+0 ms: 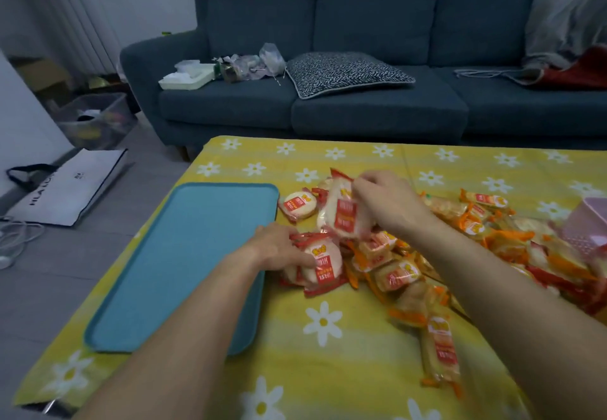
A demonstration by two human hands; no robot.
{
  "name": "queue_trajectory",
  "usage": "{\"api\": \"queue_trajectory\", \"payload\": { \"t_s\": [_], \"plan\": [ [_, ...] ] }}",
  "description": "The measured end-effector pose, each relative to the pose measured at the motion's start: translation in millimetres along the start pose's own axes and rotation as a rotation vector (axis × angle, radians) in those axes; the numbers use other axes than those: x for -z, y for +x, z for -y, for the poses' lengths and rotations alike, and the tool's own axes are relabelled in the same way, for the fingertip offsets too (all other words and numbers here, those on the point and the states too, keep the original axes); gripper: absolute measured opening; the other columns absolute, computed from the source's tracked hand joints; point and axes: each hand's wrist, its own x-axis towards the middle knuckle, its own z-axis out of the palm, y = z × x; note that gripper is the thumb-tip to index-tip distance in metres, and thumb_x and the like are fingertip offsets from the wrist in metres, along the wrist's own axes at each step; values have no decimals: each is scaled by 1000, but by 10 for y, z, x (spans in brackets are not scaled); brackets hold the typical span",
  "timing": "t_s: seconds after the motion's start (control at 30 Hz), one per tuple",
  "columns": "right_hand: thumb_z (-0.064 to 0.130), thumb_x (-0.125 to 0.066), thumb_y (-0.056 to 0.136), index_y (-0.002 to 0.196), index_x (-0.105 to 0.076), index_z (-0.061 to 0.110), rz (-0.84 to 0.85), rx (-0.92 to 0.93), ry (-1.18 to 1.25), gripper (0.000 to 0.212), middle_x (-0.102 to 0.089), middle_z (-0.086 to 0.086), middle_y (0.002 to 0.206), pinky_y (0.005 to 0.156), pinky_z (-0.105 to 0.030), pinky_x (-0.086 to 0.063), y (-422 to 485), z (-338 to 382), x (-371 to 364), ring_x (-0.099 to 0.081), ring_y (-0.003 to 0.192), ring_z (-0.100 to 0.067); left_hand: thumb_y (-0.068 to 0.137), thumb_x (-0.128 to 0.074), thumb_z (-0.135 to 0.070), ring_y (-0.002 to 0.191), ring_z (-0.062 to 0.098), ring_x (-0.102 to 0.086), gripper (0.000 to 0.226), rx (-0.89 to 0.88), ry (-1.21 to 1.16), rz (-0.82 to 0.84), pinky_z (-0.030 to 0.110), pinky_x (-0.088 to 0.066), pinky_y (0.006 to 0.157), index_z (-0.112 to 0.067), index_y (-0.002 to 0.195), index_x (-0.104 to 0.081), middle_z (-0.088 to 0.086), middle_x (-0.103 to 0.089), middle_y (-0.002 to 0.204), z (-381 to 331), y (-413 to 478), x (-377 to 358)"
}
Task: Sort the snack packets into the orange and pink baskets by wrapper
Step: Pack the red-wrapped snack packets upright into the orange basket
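A heap of snack packets [486, 242] in red and orange wrappers covers the right half of the table. My left hand [279, 248] grips a stack of red-wrapped round packets [323, 263] lying beside the teal tray. My right hand [391, 202] pinches red-wrapped packets [341, 212] lifted above the heap. One red round packet [299, 205] lies alone to the left. An orange-wrapped packet [440, 354] lies nearer to me. The pink basket [588, 225] sits at the right edge, partly cut off. No orange basket is in view.
A teal tray [184, 265] lies on the left of the table, which has a yellow flowered cloth [328, 347]. A dark blue sofa [361, 91] with a patterned cushion stands behind. A white paper bag [69, 186] and a storage bin lie on the floor at left.
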Motion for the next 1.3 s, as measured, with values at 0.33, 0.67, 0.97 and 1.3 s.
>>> {"api": "queue_trajectory", "payload": {
  "t_s": [0.33,0.67,0.97,1.3],
  "plan": [
    [32,-77,83,111,-59,15,453,-112,-474,37,-65,-4,106,65,-32,-54,983,-118,-347,-64,84,-19,67,-92,-39,109,20,-58,89,11,-161,62,33,-49,100,-21,137,-41,5,-49,132,103,-10,111],
    [34,-88,70,112,-60,15,547,-49,-609,54,-67,-1,111,84,-34,-55,983,-300,-233,-64,96,-20,73,-85,-11,92,23,-72,28,52,-749,-109,32,-60,80,-8,99,-72,9,-77,96,90,418,659],
    [28,-81,66,87,-67,12,240,-131,167,30,-66,-6,73,58,-35,-49,1409,-452,388,-59,65,-19,74,-84,-38,103,23,-65,53,29,-522,-72,41,-52,98,-14,114,-58,5,-68,110,-164,1104,509],
    [50,-70,78,106,-65,18,358,-350,30,43,-74,-6,99,72,-34,-54,1959,-685,-236,-71,84,-23,74,-85,-35,97,20,-70,33,-27,-401,40,36,-55,95,-21,95,-64,2,-74,102,-119,1038,543]
  ]
}}
